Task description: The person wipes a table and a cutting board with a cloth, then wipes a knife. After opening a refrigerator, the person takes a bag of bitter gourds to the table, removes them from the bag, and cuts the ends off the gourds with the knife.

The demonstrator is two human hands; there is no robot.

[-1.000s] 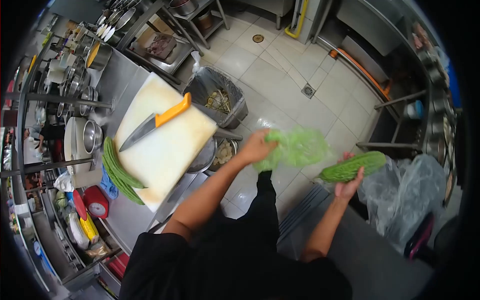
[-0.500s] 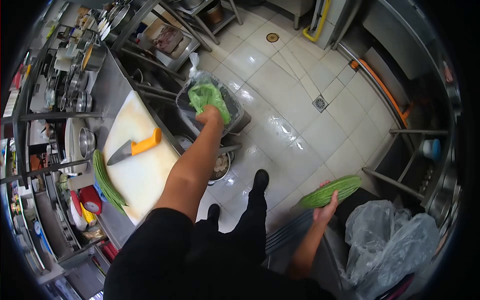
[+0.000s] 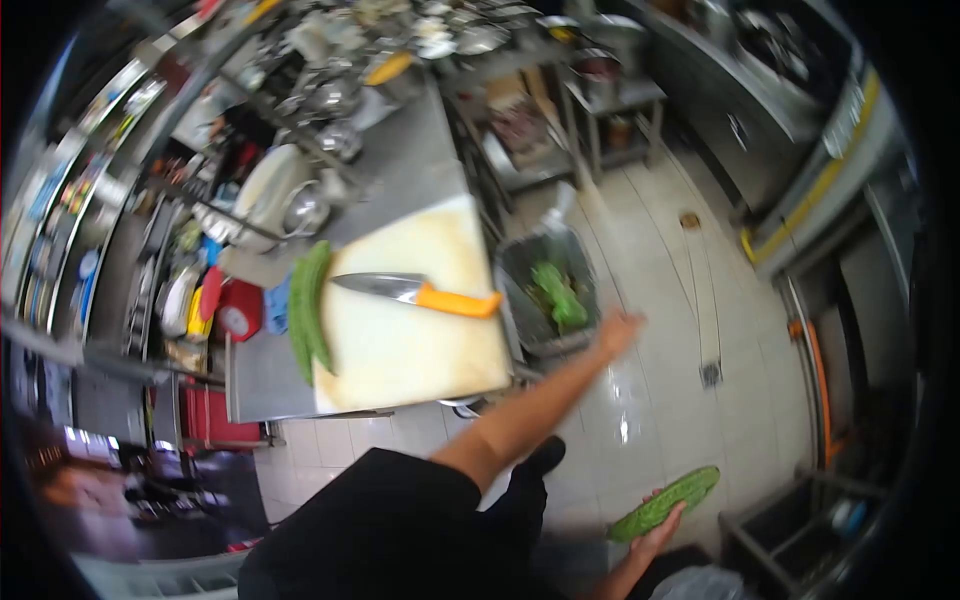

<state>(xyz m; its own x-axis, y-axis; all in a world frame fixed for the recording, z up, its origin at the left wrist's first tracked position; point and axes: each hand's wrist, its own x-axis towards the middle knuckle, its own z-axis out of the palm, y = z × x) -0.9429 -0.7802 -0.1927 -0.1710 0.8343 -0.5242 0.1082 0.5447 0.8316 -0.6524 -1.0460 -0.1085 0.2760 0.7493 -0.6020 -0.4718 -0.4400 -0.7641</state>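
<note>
Gourd (image 3: 667, 502) could fall if the right hand (image 3: 656, 540), fingers curled round it, loosens; left hand (image 3: 621, 332) blurred, fingers impossible to tell.

No lettering, labels or numbers can be read.

Steel table (image 3: 400, 150): we see a white cutting board (image 3: 420, 350) lying flat, a blue cloth (image 3: 277, 308) near it | Board: we find an orange-handled knife (image 3: 420, 292) across it, green gourds (image 3: 312, 310) along one edge | Tiled floor (image 3: 655, 260): we note a bin (image 3: 562, 345) beside the table
</note>
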